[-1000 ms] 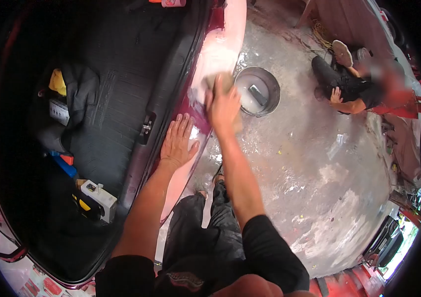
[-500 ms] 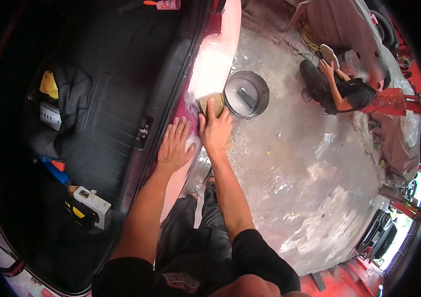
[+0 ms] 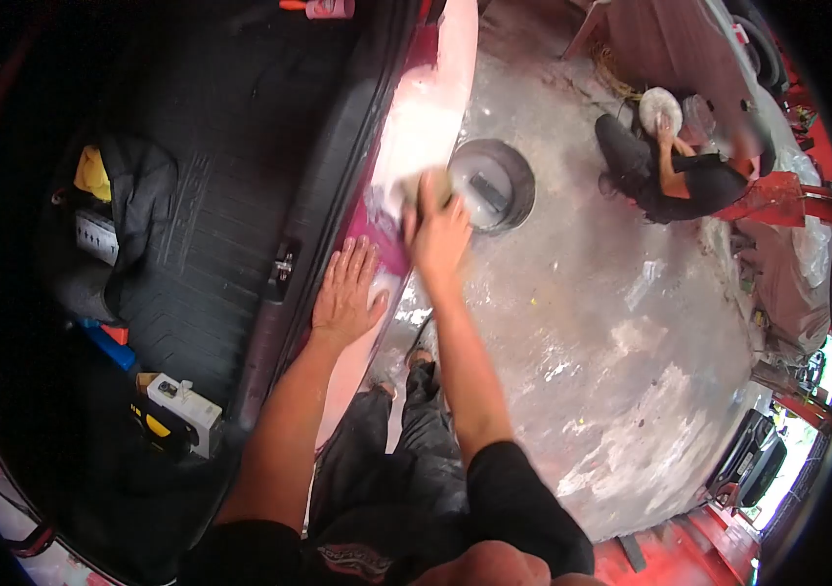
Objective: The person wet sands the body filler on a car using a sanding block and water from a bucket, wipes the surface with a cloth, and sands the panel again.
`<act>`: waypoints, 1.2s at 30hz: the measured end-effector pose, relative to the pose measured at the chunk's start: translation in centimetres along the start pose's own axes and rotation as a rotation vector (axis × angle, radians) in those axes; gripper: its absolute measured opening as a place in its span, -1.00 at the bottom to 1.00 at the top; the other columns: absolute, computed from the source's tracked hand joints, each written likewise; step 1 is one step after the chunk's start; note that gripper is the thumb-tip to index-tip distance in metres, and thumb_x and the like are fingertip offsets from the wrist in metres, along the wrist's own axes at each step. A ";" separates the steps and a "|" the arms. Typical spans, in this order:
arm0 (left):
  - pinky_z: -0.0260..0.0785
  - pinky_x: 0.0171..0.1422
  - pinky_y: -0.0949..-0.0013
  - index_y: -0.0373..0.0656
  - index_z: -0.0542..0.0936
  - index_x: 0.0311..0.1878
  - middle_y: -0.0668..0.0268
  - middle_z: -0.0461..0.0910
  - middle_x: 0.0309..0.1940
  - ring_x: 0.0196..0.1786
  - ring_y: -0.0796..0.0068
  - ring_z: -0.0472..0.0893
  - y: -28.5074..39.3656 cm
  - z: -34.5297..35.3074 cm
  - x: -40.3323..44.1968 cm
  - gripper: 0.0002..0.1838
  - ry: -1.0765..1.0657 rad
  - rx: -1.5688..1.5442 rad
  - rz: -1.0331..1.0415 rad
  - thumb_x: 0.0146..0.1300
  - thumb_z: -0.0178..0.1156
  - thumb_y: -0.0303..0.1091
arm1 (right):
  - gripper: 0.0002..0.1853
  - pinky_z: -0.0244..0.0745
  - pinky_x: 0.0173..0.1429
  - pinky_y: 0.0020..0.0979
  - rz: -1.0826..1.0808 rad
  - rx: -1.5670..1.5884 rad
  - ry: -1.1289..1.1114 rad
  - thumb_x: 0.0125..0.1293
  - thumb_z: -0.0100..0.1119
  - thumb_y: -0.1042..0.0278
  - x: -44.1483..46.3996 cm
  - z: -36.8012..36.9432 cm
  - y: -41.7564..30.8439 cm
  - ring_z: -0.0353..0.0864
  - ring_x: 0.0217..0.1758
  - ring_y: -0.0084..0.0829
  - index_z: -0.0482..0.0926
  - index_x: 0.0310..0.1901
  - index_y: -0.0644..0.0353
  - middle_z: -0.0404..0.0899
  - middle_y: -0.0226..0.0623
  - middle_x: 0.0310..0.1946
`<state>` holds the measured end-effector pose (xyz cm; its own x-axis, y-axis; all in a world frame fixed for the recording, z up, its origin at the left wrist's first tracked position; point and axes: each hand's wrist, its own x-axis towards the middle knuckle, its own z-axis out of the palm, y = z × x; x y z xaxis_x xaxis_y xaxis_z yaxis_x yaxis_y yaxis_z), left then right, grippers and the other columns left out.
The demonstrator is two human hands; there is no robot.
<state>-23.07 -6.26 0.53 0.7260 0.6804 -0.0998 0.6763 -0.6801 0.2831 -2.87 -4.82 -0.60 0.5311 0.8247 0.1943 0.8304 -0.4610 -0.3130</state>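
My left hand (image 3: 344,296) lies flat, fingers spread, on the car's rear bumper (image 3: 423,117), which is patchy white, pale pink and magenta. Just up and to the right, my right hand (image 3: 442,234) grips a yellowish-brown sanding block (image 3: 445,183) against the bumper's outer edge; block and fingers are smeared by motion. Right beside it on the floor stands a round dark tub (image 3: 525,186) of cloudy liquid, with a dark rectangular block (image 3: 488,191) in it.
Left is the open car trunk with a latch (image 3: 285,265), a dark cloth (image 3: 147,195), a yellow cloth (image 3: 92,174) and a white-and-black box (image 3: 181,412). Across the wet concrete floor (image 3: 592,342) a seated co-worker (image 3: 699,186) handles a round pale pad (image 3: 661,110).
My right hand and the block have shifted slightly up and right along the bumper. My left hand stays nearly in place. The co-worker's pale pad has turned to face this way.
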 end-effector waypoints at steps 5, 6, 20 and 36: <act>-0.24 0.81 0.02 -0.25 0.15 0.67 0.06 0.06 0.71 0.77 0.06 -0.04 0.2 -0.3 -0.2 -0.10 0.035 0.017 0.007 0.40 0.14 0.05 | -0.38 0.49 0.14 0.12 0.057 0.024 0.018 0.41 0.26 0.02 9.0 -1.0 -0.5 0.56 0.07 0.21 0.48 0.49 -0.13 0.50 0.24 0.10; -0.21 0.81 0.00 -0.26 0.15 0.66 0.04 0.09 0.69 0.76 0.05 -0.03 0.4 -0.6 0.1 -0.10 0.045 0.017 0.014 0.40 0.16 0.04 | -0.37 0.49 0.14 0.13 0.058 0.031 0.027 0.41 0.26 0.02 6.7 -0.6 -0.7 0.56 0.07 0.21 0.48 0.49 -0.13 0.49 0.24 0.10; -0.19 0.80 -0.02 -0.24 0.16 0.67 0.04 0.08 0.70 0.75 0.04 -0.01 0.3 -0.2 0.1 -0.08 0.054 0.004 0.020 0.38 0.18 0.05 | -0.34 0.45 0.18 0.14 0.018 0.092 -0.007 0.38 0.32 0.05 2.2 0.0 0.1 0.50 0.17 0.24 0.47 0.51 -0.20 0.38 0.29 0.33; -0.24 0.81 -0.01 -0.20 0.13 0.68 0.08 0.03 0.72 0.77 0.06 -0.06 0.0 0.1 0.0 -0.07 0.024 -0.006 0.008 0.37 0.18 0.05 | -0.32 0.49 0.17 0.12 -0.059 -0.003 0.053 0.39 0.30 0.03 -0.1 -1.1 0.5 0.51 0.18 0.23 0.43 0.54 -0.22 0.38 0.30 0.33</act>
<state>-23.03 -6.31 0.49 0.7284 0.6810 -0.0750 0.6695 -0.6841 0.2895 -2.31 -5.48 0.29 0.4889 0.8323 0.2614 0.8612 -0.4127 -0.2968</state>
